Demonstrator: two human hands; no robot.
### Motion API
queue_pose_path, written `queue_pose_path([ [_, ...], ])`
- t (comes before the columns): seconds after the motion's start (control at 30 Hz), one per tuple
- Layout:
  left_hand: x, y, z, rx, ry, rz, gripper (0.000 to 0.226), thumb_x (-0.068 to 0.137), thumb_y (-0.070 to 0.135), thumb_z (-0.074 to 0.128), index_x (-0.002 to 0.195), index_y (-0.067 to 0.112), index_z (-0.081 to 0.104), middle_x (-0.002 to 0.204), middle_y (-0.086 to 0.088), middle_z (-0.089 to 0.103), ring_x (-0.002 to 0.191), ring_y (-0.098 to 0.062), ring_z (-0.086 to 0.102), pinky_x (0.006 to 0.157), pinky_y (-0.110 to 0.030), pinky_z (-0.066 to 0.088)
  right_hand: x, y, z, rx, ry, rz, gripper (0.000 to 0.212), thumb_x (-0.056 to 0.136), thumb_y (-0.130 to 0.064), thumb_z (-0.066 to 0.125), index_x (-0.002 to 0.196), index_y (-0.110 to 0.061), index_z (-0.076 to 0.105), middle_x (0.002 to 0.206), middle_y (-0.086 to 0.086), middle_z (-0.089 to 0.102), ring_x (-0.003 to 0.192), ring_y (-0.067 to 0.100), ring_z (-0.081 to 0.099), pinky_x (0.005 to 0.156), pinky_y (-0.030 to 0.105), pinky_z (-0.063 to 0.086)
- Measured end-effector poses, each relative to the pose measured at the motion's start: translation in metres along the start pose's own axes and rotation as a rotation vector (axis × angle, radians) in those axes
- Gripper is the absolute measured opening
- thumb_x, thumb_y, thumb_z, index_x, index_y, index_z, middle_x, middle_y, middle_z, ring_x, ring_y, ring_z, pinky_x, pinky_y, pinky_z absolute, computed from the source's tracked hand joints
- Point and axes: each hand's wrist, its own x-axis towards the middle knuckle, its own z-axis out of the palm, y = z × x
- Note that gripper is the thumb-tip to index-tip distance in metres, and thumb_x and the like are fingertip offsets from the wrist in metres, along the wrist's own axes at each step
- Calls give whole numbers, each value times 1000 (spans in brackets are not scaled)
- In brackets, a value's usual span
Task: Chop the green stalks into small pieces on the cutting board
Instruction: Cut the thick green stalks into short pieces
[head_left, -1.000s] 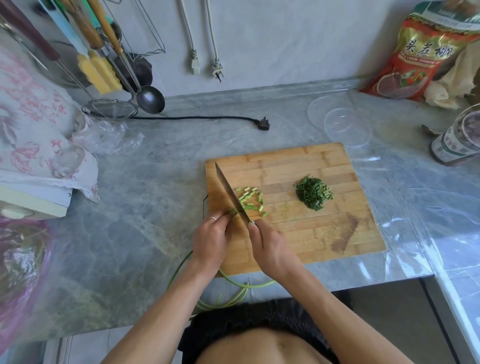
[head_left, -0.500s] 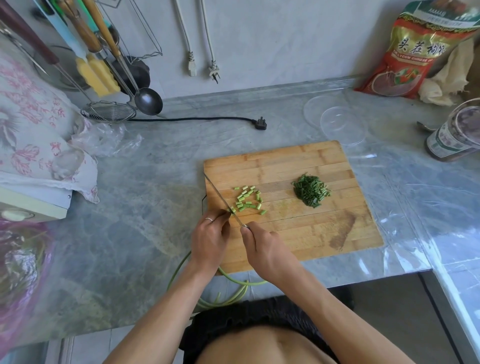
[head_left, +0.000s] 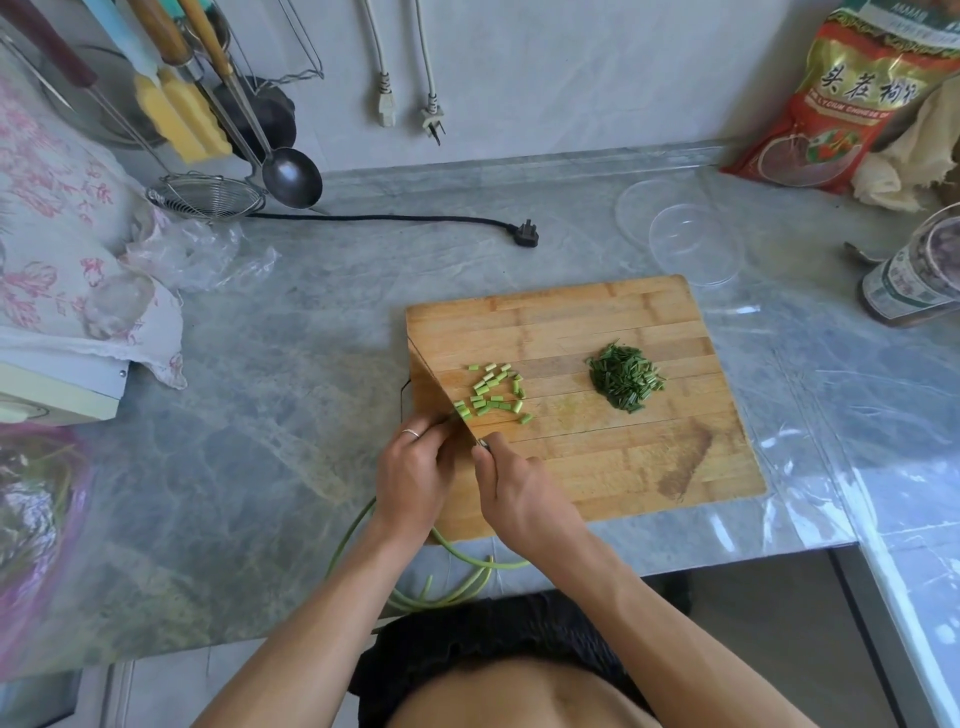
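Now my left hand (head_left: 413, 475) pins the long green stalks (head_left: 457, 582) at the wooden cutting board's (head_left: 597, 467) left edge, stalks trailing off the grey marble worktop (head_left: 260, 415); my right hand (head_left: 519, 493) grips the steel knife (head_left: 436, 389). Lower-right board lies bare.

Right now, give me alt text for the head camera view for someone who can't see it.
A person chops green stalks on a wooden cutting board: the right hand grips a knife, the left hand holds the stalks at the blade. Light green cut pieces lie beside the knife, and a darker chopped pile sits further right, on a grey marble counter.
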Motion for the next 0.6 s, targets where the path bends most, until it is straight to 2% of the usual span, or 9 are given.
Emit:
queue_pose_path([
  [0.1, 2, -5, -6, 10, -19, 13, 24, 77, -1, 77, 97, 11, 77, 98, 0, 73, 81, -21, 69, 64, -30, 55, 1, 0, 1, 27, 10, 4, 29, 104, -37, 30, 92, -14, 43, 46, -1, 36, 35, 18, 31, 38, 30, 18],
  [0.23, 7, -9, -13, 105, -88, 120, 30, 70, -6, 79, 95, 10, 76, 97, -1, 73, 75, -24, 69, 55, -30, 54, 0, 1, 3, 38, 20, 15, 26, 103, -38, 30, 88, -19, 39, 47, 0, 38, 37, 21, 33, 42, 38, 24],
  [0.37, 11, -22, -13, 144, -128, 206, 30, 66, -6, 81, 92, 8, 74, 94, -3, 72, 72, -26, 69, 50, -32, 54, 0, 0, 3, 57, 31, 39, 25, 103, -38, 31, 86, -21, 37, 48, 0, 37, 38, 22, 31, 43, 39, 25],
  [0.5, 9, -26, -11, 146, -154, 188, 26, 69, -4, 80, 92, 7, 73, 96, -5, 71, 77, -28, 70, 52, -36, 57, -1, 0, 1, 52, 8, 9, 24, 104, -38, 31, 88, -21, 38, 49, 1, 39, 38, 19, 32, 41, 32, 20],
  [0.6, 7, -25, -9, 152, -144, 192, 12, 82, 9, 71, 93, 10, 75, 94, -4, 72, 75, -27, 70, 52, -37, 57, -6, 1, -2, 61, 18, -30, 27, 103, -38, 31, 87, -20, 42, 46, -1, 35, 37, 19, 29, 41, 33, 20],
])
